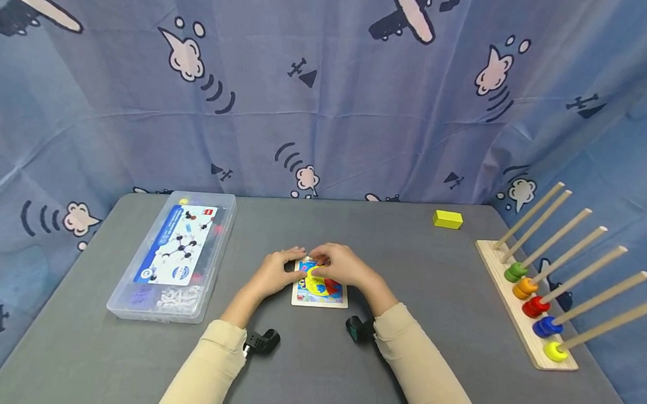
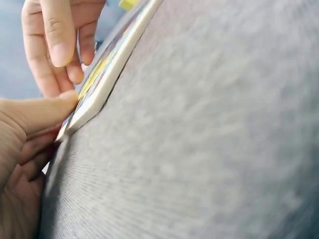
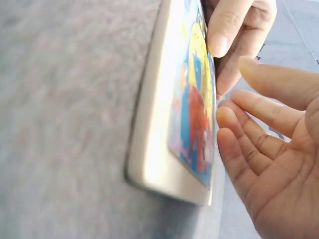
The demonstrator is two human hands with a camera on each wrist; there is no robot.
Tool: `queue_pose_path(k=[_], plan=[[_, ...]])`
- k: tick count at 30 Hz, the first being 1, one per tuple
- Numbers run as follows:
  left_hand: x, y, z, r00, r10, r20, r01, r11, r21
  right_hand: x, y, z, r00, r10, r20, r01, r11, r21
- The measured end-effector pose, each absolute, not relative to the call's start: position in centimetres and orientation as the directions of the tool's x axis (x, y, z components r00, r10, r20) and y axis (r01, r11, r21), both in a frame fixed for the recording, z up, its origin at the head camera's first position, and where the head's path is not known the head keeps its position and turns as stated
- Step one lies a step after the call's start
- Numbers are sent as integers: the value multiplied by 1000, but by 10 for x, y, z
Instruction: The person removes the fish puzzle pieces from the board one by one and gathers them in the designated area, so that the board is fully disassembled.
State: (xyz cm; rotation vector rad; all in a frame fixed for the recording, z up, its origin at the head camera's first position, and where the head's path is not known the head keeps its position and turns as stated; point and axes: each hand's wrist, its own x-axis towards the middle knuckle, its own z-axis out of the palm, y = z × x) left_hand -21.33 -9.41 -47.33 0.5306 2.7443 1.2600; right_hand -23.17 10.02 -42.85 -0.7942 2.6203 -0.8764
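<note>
A small wooden picture puzzle board [image 1: 320,303] lies flat on the grey table, with a yellow, red and blue picture on it. At its far left corner, my left hand [image 1: 277,274] steadies it. The left thumb [image 2: 52,110] presses on the picture side, and the other fingers lie around the board's edge, partly hidden. Over the far part of the board hovers my right hand [image 1: 344,266], its fingers loosely bent. In the right wrist view, the right thumb and fingers [image 3: 244,149] stand apart with nothing between them.
To the left lies a clear plastic case [image 1: 203,302] with a molecule picture label and small parts inside. A yellow block [image 1: 447,219] sits at the back right. On the right stands a wooden peg rack [image 1: 535,353] with coloured rings on several tall pegs.
</note>
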Motion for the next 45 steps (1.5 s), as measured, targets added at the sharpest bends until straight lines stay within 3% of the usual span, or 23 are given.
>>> queue_pose_path(k=[17, 24, 34, 45], plan=[[-217, -94, -473, -926, 360, 114, 319, 585, 746, -239, 93, -441, -839, -535, -98, -375, 699, -609], [-212, -99, -471, -908, 376, 184, 380, 558, 737, -242, 89, -443, -838, -532, -121, -364, 711, -602], [-215, -97, -474, -926, 359, 115, 322, 596, 736, -242, 86, -443, -836, -513, -196, -261, 685, -680], [-214, -97, -477, -926, 359, 114, 323, 600, 732, -243, 87, -446, -828, -525, -200, -243, 655, -715]])
